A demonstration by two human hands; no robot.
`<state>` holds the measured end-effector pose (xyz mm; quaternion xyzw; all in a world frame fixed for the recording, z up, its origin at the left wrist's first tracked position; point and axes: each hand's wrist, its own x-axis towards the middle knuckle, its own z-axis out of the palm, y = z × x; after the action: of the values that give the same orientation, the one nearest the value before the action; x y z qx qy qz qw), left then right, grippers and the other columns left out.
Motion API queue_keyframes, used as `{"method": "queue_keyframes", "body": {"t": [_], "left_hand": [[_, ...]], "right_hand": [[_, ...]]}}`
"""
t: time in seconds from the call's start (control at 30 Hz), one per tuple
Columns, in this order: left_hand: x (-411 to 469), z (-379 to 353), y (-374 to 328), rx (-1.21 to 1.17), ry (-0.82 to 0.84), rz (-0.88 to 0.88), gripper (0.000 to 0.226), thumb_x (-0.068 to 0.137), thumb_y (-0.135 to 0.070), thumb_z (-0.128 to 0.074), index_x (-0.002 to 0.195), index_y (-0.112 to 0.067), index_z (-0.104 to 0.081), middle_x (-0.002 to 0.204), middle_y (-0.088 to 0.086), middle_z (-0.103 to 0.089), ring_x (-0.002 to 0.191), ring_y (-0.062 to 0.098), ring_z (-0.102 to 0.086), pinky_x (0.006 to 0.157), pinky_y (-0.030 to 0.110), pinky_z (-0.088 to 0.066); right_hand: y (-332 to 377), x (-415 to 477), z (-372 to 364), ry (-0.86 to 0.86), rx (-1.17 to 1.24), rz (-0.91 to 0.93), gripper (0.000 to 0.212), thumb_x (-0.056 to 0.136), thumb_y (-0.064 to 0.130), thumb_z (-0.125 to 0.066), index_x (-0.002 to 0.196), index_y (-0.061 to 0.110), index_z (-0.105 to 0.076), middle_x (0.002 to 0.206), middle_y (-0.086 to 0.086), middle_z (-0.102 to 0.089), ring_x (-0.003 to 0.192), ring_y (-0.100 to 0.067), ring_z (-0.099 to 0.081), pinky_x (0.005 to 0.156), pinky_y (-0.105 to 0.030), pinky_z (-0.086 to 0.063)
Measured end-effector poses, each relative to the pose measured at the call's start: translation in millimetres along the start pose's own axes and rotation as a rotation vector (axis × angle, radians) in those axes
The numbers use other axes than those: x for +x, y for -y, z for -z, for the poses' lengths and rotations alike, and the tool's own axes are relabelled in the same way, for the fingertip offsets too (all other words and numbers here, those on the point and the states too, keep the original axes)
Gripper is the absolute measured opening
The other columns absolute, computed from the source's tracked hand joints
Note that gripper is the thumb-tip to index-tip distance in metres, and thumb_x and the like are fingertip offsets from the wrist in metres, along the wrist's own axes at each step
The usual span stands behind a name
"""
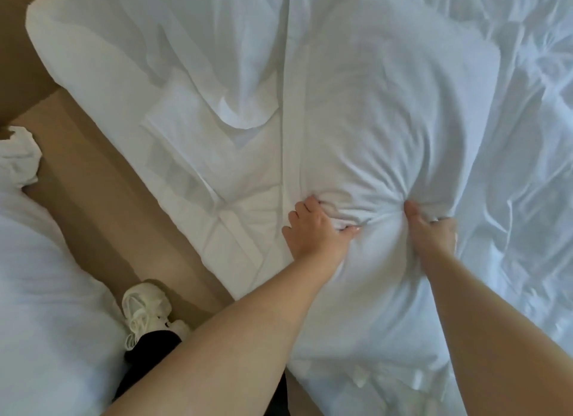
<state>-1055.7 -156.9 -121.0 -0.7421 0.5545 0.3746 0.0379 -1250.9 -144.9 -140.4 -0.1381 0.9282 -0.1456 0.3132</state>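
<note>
Pillow point(387, 121), white, 1. Left hand point(316, 229) clenches its bunched cover. Right hand point(434, 234), at 3 o'clock of left, clenches likewise. Shoe point(145, 307), 1, at 7 o'clock.

You are standing in a bedroom: a white pillow point(387, 121) is lying on the white-sheeted bed point(198, 173) before you, a second bed point(46, 276) is showing at your left, and tan floor point(93, 173) is running between them.
</note>
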Motion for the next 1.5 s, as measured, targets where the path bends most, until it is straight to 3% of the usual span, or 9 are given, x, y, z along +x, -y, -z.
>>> {"method": "queue_keyframes", "body": {"t": [0.13, 0.33, 0.47, 0.57, 0.67, 0.8, 1.13, 1.27, 1.5], "left_hand": [[7.8, 20.0, 16.5, 0.027, 0.1, -0.17, 0.038, 0.095, -0.052, -0.049, 0.114, -0.02, -0.056, 0.106, 0.004, -0.066, 0.101, 0.029, -0.061, 0.074, 0.033, -0.043], [-20.5, 86.5, 48.6, -0.025, 0.064, -0.208, 0.037, 0.101, -0.041, -0.038, 0.098, -0.013, -0.062, 0.099, 0.011, -0.067, 0.095, 0.035, -0.06, 0.07, 0.034, -0.043], [-47.7, 150.9, 77.8, -0.119, -0.035, -0.241, 0.031, 0.101, -0.037, -0.04, 0.078, -0.019, -0.051, 0.091, 0.012, -0.067, 0.087, 0.034, -0.059, 0.064, 0.034, -0.034], [-78.1, 200.0, 106.9, -0.127, -0.094, -0.226, 0.033, 0.101, -0.032, -0.041, 0.072, -0.019, -0.039, 0.083, 0.009, -0.063, 0.082, 0.032, -0.056, 0.063, 0.033, -0.027], [-116.9, 246.4, 142.3, -0.134, -0.108, -0.188, 0.041, 0.101, -0.03, -0.041, 0.062, -0.02, -0.032, 0.065, -0.004, -0.046, 0.073, 0.028, -0.051, 0.06, 0.033, -0.025], [-183.4, 300.0, 195.3, -0.164, -0.172, -0.143, 0.041, 0.102, -0.029, -0.04, 0.062, -0.023, -0.034, 0.071, -0.003, -0.044, 0.071, 0.022, -0.046, 0.061, 0.033, -0.027], [-330.3, 408.2, 302.5, -0.387, -0.667, 0.091, 0.045, 0.098, -0.013, -0.046, 0.059, -0.022, -0.027, 0.059, -0.004, -0.036, 0.057, 0.019, -0.038, 0.059, 0.033, -0.025], [-360.3, 451.1, 354.8, -0.527, -0.876, 0.188, 0.044, 0.099, -0.013, -0.046, 0.061, -0.023, -0.026, 0.059, -0.003, -0.036, 0.055, 0.009, -0.035, 0.054, 0.031, -0.022], [-388.4, 520.3, 452.1, -0.639, -1.225, 0.428, 0.046, 0.1, -0.01, -0.046, 0.062, -0.023, -0.023, 0.057, -0.005, -0.03, 0.055, 0.013, -0.03, 0.057, 0.029, -0.018]], "right_hand": [[7.2, -18.2, 12.0, -0.045, -0.039, 0.144, 0.055, 0.091, 0.052, -0.058, 0.119, 0.004, -0.058, 0.12, -0.02, -0.063, 0.118, -0.036, -0.055, 0.1, -0.04, -0.04], [20.0, -110.8, 45.8, -0.083, 0.201, 0.204, 0.034, 0.084, 0.042, -0.066, 0.104, 0.015, -0.066, 0.092, -0.002, -0.067, 0.098, -0.029, -0.066, 0.09, -0.039, -0.052], [38.7, -207.1, 58.9, -0.072, 0.502, 0.216, 0.008, 0.087, 0.028, -0.069, 0.092, 0.025, -0.063, 0.097, 0.0, -0.07, 0.096, -0.02, -0.068, 0.089, -0.037, -0.055], [52.9, -285.1, 65.9, -0.036, 0.633, 0.258, 0.019, 0.09, 0.019, -0.067, 0.109, 0.018, -0.067, 0.105, 0.002, -0.071, 0.099, -0.013, -0.068, 0.089, -0.03, -0.055], [59.2, -357.6, 74.2, 0.011, 0.685, 0.249, 0.014, 0.09, 0.021, -0.068, 0.104, 0.021, -0.067, 0.104, 0.005, -0.072, 0.099, -0.009, -0.069, 0.089, -0.027, -0.055], [73.1, -445.0, 94.1, 0.139, 0.682, 0.325, 0.019, 0.091, 0.02, -0.067, 0.109, 0.015, -0.069, 0.103, 0.003, -0.073, 0.098, -0.01, -0.069, 0.09, -0.03, -0.055], [157.5, -612.4, 111.2, 0.703, 0.487, 0.746, 0.014, 0.089, 0.023, -0.07, 0.102, 0.026, -0.067, 0.097, 0.013, -0.074, 0.096, -0.002, -0.068, 0.087, -0.02, -0.053], [206.9, -686.7, 81.3, 0.865, 0.402, 0.89, 0.008, 0.089, 0.025, -0.07, 0.094, 0.027, -0.065, 0.089, 0.019, -0.074, 0.089, 0.002, -0.068, 0.079, -0.015, -0.052], [268.3, -827.8, -13.3, 1.101, 0.19, 1.09, 0.012, 0.089, 0.03, -0.07, 0.099, 0.029, -0.065, 0.095, 0.016, -0.071, 0.09, 0.003, -0.067, 0.079, -0.012, -0.05]]}}
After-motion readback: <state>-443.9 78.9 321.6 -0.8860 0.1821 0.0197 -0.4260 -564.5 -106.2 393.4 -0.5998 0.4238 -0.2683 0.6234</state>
